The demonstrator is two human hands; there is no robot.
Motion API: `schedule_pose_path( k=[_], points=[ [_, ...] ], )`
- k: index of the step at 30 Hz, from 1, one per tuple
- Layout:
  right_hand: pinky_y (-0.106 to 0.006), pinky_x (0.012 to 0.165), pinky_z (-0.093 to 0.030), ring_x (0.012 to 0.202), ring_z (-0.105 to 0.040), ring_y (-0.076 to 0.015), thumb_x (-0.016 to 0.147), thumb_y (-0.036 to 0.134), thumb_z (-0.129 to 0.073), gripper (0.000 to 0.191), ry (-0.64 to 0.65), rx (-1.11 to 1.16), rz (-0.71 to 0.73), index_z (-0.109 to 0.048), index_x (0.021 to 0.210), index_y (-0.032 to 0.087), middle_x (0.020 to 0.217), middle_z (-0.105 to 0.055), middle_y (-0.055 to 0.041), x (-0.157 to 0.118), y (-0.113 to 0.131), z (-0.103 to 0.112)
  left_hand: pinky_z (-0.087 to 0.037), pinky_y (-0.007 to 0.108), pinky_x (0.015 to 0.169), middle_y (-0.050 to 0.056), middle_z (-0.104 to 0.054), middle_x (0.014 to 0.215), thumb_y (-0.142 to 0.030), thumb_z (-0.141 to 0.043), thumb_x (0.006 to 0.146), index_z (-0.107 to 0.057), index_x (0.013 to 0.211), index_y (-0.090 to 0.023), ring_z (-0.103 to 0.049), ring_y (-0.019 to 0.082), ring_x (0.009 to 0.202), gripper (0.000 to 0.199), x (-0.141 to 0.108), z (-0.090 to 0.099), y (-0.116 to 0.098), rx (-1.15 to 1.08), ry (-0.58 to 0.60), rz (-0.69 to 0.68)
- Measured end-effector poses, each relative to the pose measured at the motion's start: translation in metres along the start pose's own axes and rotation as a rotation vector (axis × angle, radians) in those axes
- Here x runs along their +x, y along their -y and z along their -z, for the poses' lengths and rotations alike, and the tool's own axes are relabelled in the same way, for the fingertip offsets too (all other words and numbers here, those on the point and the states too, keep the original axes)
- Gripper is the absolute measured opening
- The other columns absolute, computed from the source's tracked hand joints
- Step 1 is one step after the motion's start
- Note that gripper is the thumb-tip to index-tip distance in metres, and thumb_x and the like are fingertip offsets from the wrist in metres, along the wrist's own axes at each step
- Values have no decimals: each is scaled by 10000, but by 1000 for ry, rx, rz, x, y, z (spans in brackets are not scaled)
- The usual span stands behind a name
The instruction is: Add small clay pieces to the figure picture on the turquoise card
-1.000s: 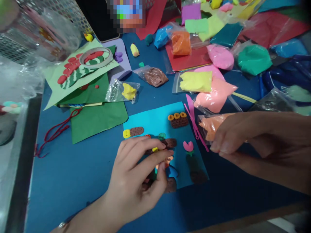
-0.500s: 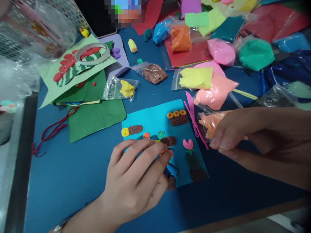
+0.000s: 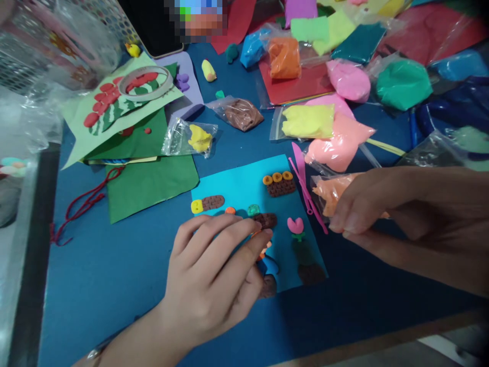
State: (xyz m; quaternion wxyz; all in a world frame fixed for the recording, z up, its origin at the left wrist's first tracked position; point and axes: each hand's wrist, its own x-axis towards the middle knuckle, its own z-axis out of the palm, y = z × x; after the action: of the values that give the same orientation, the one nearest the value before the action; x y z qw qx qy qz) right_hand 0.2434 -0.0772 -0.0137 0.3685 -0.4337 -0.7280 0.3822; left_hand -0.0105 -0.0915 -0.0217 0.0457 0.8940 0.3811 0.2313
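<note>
My left hand [image 3: 217, 270] reaches over a bright blue sheet [image 3: 237, 181], fingers stretched and slightly bent. Its fingertips are at a small clay figure with a blue part [image 3: 270, 264], mostly hidden under them. To the right, my right hand [image 3: 397, 219] is closed in a pinch above the table; anything between thumb and forefinger is too small to make out. On the sheet are brown brick-patterned clay pieces [image 3: 281, 188], a yellow-ended brown piece [image 3: 208, 204], a green disc [image 3: 253, 209] and a pink clay tulip [image 3: 295, 226].
Pink plastic clay tools [image 3: 303, 178] lie along the sheet's right edge. Bagged clay includes brown [image 3: 242, 114], yellow [image 3: 307, 122] and orange [image 3: 284, 57]. Green sheets [image 3: 153, 188], a tape roll [image 3: 168, 86] and red string [image 3: 87, 199] lie left. A phone [image 3: 153, 25] stands behind.
My left hand's fingertips have shifted slightly over the clay figure, uncovering a little more orange and blue. The right hand keeps its pinch, almost still.
</note>
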Motion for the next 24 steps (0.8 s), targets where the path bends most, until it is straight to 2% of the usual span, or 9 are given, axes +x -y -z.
schedule_pose_path(
  k=[4,9,13,20,24],
  points=[
    [-165,760,-556,765,-662,-104,755,110,-659,229,19,7,21,-642,880,301,814,-671,51,-1,-1,0,-489,412,771,25,-708,935,-117,-544,774,-635,942,-251,-660,227,891,234,1,0,-1,-5,-14,51],
    [-192,721,-568,757,-665,-122,759,137,-661,209,-5,-25,-1,-640,863,317,799,-671,50,-1,-1,0,-497,406,777,18,-716,927,-115,-572,761,-644,946,-247,-662,227,893,238,1,0,-1,6,-14,-11],
    [-183,717,-571,750,-666,-119,752,133,-663,221,9,-23,-3,-647,873,317,801,-672,54,0,0,1,-500,408,774,10,-717,923,-122,-567,775,-641,958,-264,-664,224,882,243,1,1,-1,13,-3,-3],
    [-204,740,-580,748,-671,-129,759,130,-654,213,10,11,-17,-650,868,313,804,-678,41,0,1,1,-491,400,783,2,-704,918,-153,-571,809,-637,937,-268,-652,199,847,184,8,0,-2,-151,16,155],
    [-186,736,-577,752,-670,-121,757,139,-656,214,7,1,-23,-650,867,323,800,-676,50,2,2,-1,-470,380,785,-15,-709,880,-169,-636,790,-644,894,-255,-642,191,860,135,10,-1,-1,-152,34,141]
  ],
)
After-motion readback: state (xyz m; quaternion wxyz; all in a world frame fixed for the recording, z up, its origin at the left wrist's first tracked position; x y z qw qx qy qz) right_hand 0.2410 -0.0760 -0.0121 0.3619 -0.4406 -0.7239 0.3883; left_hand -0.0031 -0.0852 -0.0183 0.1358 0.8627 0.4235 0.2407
